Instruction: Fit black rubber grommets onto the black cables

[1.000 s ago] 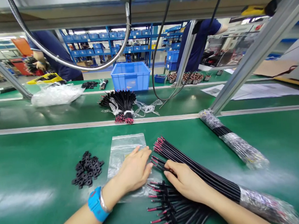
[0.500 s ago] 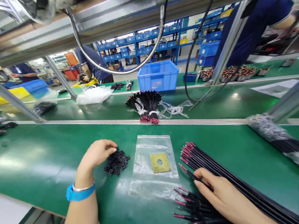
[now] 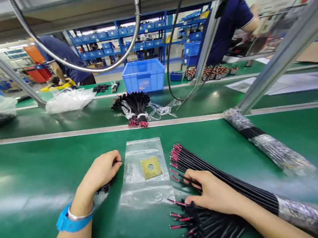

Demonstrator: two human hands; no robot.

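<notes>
My left hand (image 3: 104, 171) is closed, its fingertips pinched above small black parts (image 3: 103, 189) that mostly hide beneath it. Whatever is between those fingers cannot be made out. My right hand (image 3: 209, 192) lies over black cables with red ends, thumb and fingers apart. Its fingers touch cable ends at the edge of a long cable bundle (image 3: 221, 172). Below the thumb is a pile of cables (image 3: 211, 225) with black pieces near their red tips. Between my hands, a yellowish square plate with a round hole (image 3: 145, 169) rests on a clear plastic bag (image 3: 129, 193).
A plastic-wrapped cable bundle (image 3: 268, 139) lies at right. Beyond the metal rail (image 3: 99, 130) are tied cable bunches (image 3: 136, 106) and a blue bin (image 3: 144, 76). A slanted metal post (image 3: 277, 54) stands at right. Two people work farther back.
The view has swung to the right. My right hand has opened from its grip on a single cable and now reaches over the cables. My left hand has closed down over the black parts.
</notes>
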